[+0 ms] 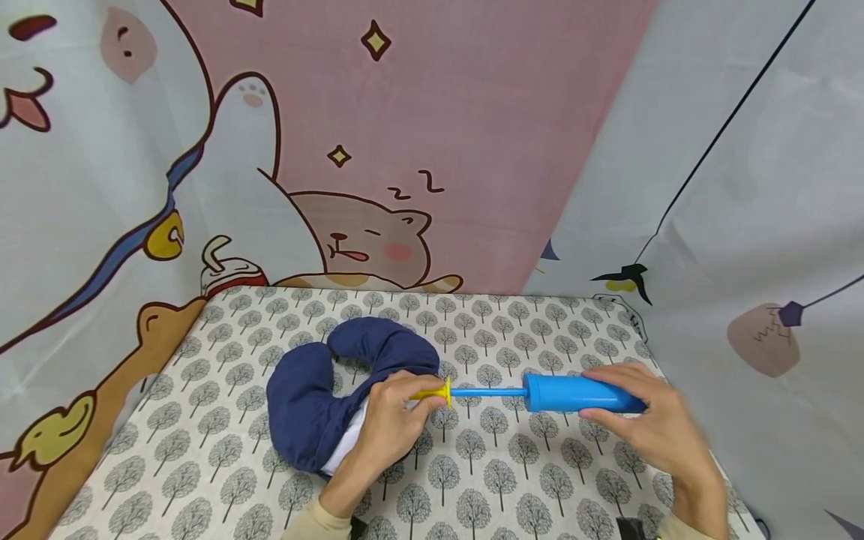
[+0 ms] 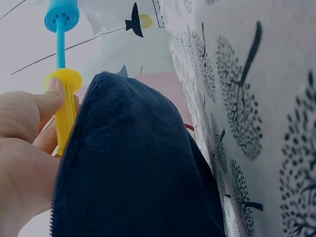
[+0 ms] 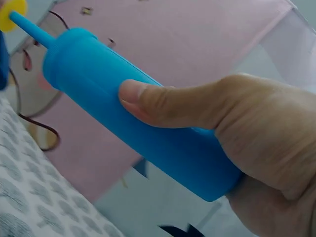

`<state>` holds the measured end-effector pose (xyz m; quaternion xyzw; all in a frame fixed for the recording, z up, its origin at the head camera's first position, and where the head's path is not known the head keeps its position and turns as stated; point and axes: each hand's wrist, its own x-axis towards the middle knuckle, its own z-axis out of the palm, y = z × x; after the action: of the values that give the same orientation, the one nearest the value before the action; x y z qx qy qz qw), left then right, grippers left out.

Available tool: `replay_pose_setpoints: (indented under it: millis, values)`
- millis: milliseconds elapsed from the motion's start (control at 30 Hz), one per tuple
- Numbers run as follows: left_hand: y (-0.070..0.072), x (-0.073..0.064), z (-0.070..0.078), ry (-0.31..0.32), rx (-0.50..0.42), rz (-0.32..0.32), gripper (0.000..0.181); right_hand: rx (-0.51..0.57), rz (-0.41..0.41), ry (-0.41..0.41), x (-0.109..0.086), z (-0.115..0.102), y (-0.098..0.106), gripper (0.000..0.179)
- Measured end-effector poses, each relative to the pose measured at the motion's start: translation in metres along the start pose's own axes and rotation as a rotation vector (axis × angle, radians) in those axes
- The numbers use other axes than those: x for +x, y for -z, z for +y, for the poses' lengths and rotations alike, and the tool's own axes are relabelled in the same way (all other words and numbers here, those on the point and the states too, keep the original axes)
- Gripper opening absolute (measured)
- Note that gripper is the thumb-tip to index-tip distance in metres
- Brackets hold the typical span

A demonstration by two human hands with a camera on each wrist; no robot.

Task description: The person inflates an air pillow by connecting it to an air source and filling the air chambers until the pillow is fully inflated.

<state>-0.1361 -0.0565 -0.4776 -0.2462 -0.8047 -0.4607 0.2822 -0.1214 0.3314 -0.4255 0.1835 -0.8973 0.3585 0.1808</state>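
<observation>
A blue hand pump (image 1: 563,393) is held level above the table, its thin blue rod drawn partly out of the barrel. My right hand (image 1: 651,420) grips the barrel, thumb laid along its side in the right wrist view. The yellow nozzle-like handle (image 2: 64,111) at the rod's end is pinched by my left hand (image 1: 394,420). Close behind that hand lies a navy U-shaped neck pillow (image 1: 304,412) with a white patch along its near edge. In the left wrist view the navy fabric (image 2: 133,163) and its zipper edge cover part of the left fingers.
The table wears a white cloth (image 1: 499,480) printed with grey trees. Behind it hangs a cartoon curtain (image 1: 472,150) with a sleeping bear, and pale fabric (image 1: 776,225) hangs at the right side.
</observation>
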Motion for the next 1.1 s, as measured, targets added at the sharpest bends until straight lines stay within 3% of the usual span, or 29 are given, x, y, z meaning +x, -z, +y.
replay_pose_setpoints:
  millis: [233,467,767,900,1100]
  values:
    - [0.000,0.000,0.002,0.021,0.018,0.016,0.030,0.012,0.008,0.041,0.011,-0.016,-0.026,0.063]
    - [-0.002,-0.001,0.004,0.044,0.024,0.008,0.029,0.013,0.009,0.159,0.019,-0.030,-0.051,0.064]
    - [-0.005,-0.002,0.005,0.041,0.002,-0.001,0.027,-0.023,0.016,0.206,0.023,-0.042,-0.074,0.059]
    - [-0.005,-0.002,0.003,0.023,0.003,-0.003,0.028,-0.035,-0.003,0.205,0.023,-0.044,-0.074,0.058]
    - [-0.005,-0.003,0.001,0.008,-0.011,-0.003,0.027,-0.039,-0.038,0.122,0.018,-0.031,-0.052,0.061]
